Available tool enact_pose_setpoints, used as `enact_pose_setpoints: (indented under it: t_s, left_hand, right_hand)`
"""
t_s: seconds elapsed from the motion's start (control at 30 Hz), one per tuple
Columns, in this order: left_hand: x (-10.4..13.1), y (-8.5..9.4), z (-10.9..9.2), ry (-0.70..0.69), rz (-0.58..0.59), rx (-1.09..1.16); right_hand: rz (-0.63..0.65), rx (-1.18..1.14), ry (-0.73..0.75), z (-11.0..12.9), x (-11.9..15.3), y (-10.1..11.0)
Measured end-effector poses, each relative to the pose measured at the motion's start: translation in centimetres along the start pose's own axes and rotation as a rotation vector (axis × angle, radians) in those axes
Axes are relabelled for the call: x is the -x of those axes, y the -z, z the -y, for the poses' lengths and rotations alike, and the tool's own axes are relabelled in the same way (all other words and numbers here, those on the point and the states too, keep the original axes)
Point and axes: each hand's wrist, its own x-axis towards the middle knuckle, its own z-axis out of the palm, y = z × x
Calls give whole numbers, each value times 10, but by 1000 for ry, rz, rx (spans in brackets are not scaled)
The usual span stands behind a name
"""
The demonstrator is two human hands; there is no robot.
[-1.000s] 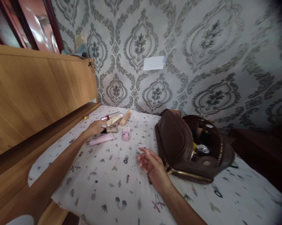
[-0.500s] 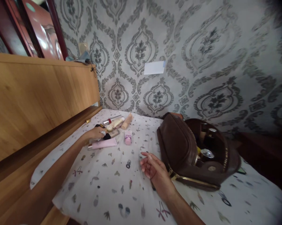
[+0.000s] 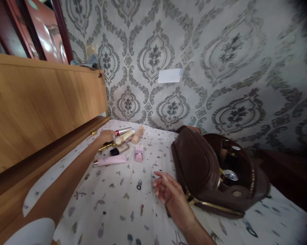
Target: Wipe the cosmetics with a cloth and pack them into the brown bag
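My left hand reaches over the cosmetics at the back left, at the near end of a silver tube with a red band; its fingers are mostly hidden. Close by lie a cream tube, a gold and black stick, a small bottle with a black cap and a long pink tube. A peach-coloured tube and a small pink and white tube are to their right. My right hand, palm turned inward, is loosely open and holds nothing, just left of a brown bag.
The bag gapes open on its right, with a shiny round item and other containers inside. A wooden panel borders the left side. Behind is a patterned wall. A patterned white cloth covers the surface.
My left hand has moved slightly away from me, uncovering the gold and black stick and the black cap, and now covers the silver tube's end. My right hand stays nearly still.
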Motion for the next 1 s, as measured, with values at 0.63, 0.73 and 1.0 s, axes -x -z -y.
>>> enact_pose_setpoints:
  t_s: [0.63,0.73,1.0]
  left_hand:
    - [-34,-4,-44,5,69,-42]
    - [-41,-2,-50,5,26,-65]
    - [-43,8,-21,-17,-77,-46]
  right_hand:
    - [-5,18,-33,-2,-2,2]
    - [1,14,-36,-3,-3,3]
    - [0,14,-41,-1,-2,2]
